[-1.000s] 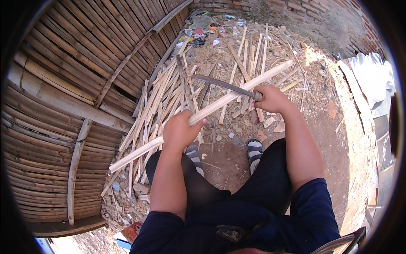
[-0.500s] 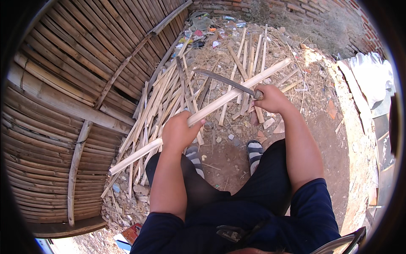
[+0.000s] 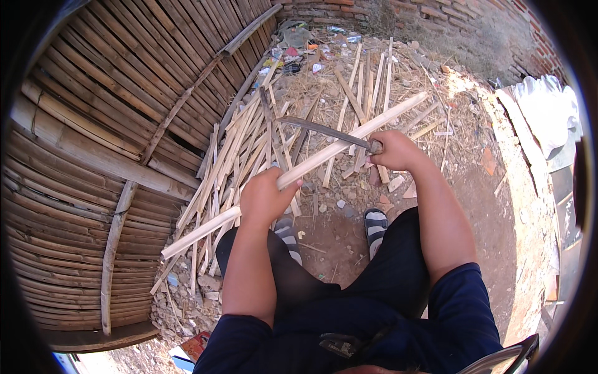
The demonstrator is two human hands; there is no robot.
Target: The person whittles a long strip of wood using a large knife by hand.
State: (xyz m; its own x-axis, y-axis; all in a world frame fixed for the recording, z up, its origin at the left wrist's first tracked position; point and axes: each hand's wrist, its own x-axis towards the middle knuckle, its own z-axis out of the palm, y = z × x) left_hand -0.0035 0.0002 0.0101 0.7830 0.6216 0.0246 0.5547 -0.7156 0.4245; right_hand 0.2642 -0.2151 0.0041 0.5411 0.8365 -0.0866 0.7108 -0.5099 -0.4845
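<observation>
A long pale wooden strip [image 3: 324,159] slants from the lower left up to the right in front of me. My left hand [image 3: 266,196] is closed around it left of its middle. In my right hand [image 3: 393,151] is the handle of a machete [image 3: 327,130] with a dark, slightly curved blade. The blade lies across the strip, its tip pointing left and a little away from me. Where it crosses, the edge appears to touch the wood, though I cannot tell whether it bites in. My right fingers are wrapped round the handle and partly hidden.
Many split strips [image 3: 233,153] lie heaped beside the bamboo wall [image 3: 93,156] at the left. More strips [image 3: 374,81] are strewn over rubble ahead. A brick wall [image 3: 448,25] stands at the back, with litter [image 3: 293,53] near its foot. My sandalled feet [image 3: 375,230] are below the strip.
My right hand and the machete have shifted left and slightly toward me along the strip. The left hand and the strip have barely moved.
</observation>
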